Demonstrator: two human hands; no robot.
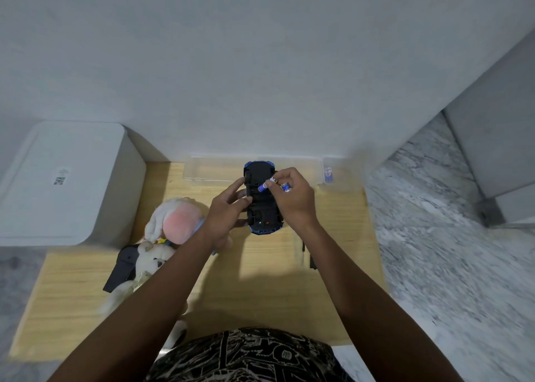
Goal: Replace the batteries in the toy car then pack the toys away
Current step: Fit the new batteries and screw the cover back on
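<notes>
A blue toy car [262, 205] is turned upside down over the wooden table [260, 280], its black underside facing me. My left hand [228, 211] grips the car's left side. My right hand [292, 196] holds blue-and-white batteries [264, 186]; one is pinched at the fingertips over the open battery bay, another [286, 187] pokes out between the fingers. A pink and white plush toy [173, 221] and a white plush dog [150, 261] lie at the left, partly hidden by my left forearm.
A clear plastic box [214, 172] stands at the table's far edge against the wall, and a small clear case with a blue battery [328, 174] to its right. A large white bin [63, 185] sits on the left. Small black parts [308, 254] lie at right. A dark object [123, 267] lies under the dog.
</notes>
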